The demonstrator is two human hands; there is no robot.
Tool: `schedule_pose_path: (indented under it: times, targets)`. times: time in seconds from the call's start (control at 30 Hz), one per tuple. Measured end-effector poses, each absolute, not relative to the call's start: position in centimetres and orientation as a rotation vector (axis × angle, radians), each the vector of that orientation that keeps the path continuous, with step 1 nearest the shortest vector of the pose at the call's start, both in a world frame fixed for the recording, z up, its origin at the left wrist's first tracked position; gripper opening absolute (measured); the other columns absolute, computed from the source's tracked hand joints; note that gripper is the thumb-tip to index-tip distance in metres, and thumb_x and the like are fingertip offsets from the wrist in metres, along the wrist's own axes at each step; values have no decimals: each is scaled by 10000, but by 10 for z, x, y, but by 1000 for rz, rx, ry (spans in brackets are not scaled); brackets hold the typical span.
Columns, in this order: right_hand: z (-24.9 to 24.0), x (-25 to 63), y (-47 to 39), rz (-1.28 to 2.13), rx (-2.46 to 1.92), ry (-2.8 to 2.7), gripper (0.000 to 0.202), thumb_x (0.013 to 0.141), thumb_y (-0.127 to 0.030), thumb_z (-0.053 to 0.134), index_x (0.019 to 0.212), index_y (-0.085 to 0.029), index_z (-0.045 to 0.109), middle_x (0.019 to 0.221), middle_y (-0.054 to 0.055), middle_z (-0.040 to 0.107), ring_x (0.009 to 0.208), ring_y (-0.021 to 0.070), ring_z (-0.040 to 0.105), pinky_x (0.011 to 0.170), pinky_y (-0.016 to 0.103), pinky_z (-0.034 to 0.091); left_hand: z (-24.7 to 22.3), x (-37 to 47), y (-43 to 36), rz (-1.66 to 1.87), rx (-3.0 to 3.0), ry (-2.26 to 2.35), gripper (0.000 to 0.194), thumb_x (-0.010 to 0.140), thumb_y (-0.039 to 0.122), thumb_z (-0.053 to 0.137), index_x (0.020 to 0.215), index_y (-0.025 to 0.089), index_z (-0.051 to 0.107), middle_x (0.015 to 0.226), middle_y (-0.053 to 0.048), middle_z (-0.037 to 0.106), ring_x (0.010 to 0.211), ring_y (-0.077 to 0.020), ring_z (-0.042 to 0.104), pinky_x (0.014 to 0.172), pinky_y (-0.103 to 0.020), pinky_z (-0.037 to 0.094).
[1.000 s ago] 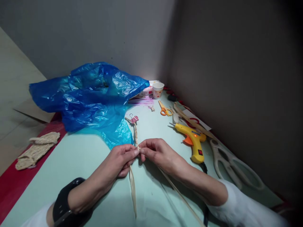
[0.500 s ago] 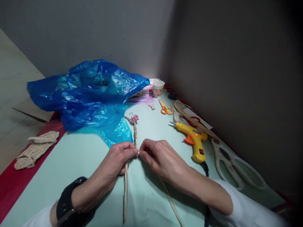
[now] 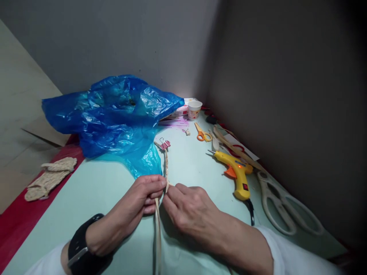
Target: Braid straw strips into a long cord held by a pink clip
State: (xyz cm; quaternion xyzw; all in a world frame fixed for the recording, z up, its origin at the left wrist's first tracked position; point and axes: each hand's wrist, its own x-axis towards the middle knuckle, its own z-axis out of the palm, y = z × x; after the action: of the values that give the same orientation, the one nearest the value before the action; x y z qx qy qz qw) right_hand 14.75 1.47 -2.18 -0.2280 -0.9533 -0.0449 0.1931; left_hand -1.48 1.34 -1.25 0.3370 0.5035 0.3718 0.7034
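A thin braided cord (image 3: 166,166) of pale strands runs from a pink binder clip (image 3: 165,144) down to my two hands. My left hand (image 3: 147,193) pinches the lower end of the braid between thumb and finger. Close against it on the right, my right hand (image 3: 183,202) is closed on a pale strand at the same spot. Loose flat strands (image 3: 157,233) hang from beneath my left hand toward the front of the table.
A crumpled blue plastic bag (image 3: 114,118) lies behind my left hand. On the right are a yellow glue gun (image 3: 240,172), orange scissors (image 3: 203,136) and large scissors (image 3: 279,202). A paper cup (image 3: 194,110) stands at the back; a woven slipper (image 3: 50,179) lies left.
My right hand has turned and moved slightly down and left, its fingers now more curled. The strand that hung toward the lower right from it now shows only near the bottom edge.
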Motion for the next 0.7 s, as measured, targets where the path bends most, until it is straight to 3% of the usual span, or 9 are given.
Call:
schedule_pose_path:
  times: [0.13, 0.23, 0.3, 0.4, 0.47, 0.57, 0.7]
  targets:
    - [-10, 151, 26, 301, -814, -2464, 205, 877, -264, 492, 814, -150, 651, 768, 71, 641, 679, 186, 537, 606, 323, 381, -14, -17, 12, 826, 836, 1135, 183, 770, 278, 639, 707, 150, 525, 562, 85, 339, 453, -34, 175, 405, -194, 112]
    - [-2, 155, 40, 718, -1115, -2109, 254, 893, -331, 496, 991, -152, 649, 918, 91, 675, 793, 186, 592, 723, 311, 416, -12, -14, 12, 832, 870, 1184, 177, 774, 287, 639, 727, 143, 548, 538, 90, 351, 435, -28, 186, 399, -188, 110]
    - [-3, 156, 48, 1158, -1105, -2037, 254, 903, -332, 479, 1007, -156, 631, 882, 77, 686, 765, 171, 611, 699, 284, 427, -9, -11, 12, 822, 884, 1209, 165, 774, 284, 635, 740, 147, 551, 533, 86, 387, 423, -25, 204, 398, -184, 110]
    - [-12, 154, 55, 1731, -981, -1936, 267, 921, -327, 411, 844, -155, 600, 621, 8, 593, 549, 122, 549, 548, 235, 398, -7, -8, 12, 807, 908, 1222, 153, 769, 288, 625, 746, 156, 552, 588, 52, 492, 419, -27, 246, 397, -187, 109]
    - [-19, 152, 56, 1719, -1021, -1918, 257, 898, -301, 432, 739, -155, 570, 552, -27, 494, 474, 87, 442, 489, 215, 335, -8, -8, 12, 789, 938, 1268, 163, 749, 309, 640, 741, 163, 570, 546, 73, 447, 406, -33, 213, 393, -194, 99]
    - [-24, 150, 56, 1463, -1044, -1982, 241, 834, -235, 492, 613, -151, 542, 554, -36, 441, 527, 78, 366, 500, 209, 282, -11, -10, 12, 778, 1089, 1393, 182, 724, 332, 659, 696, 160, 607, 496, 94, 342, 423, -53, 225, 413, -195, 154]
    - [-27, 150, 55, 1420, -1075, -1958, 238, 799, -236, 500, 589, -147, 567, 541, -44, 376, 551, 84, 327, 494, 212, 249, -10, -12, 9, 747, 1408, 1530, 205, 765, 341, 608, 671, 163, 644, 527, 57, 396, 514, -104, 342, 493, -220, 241]
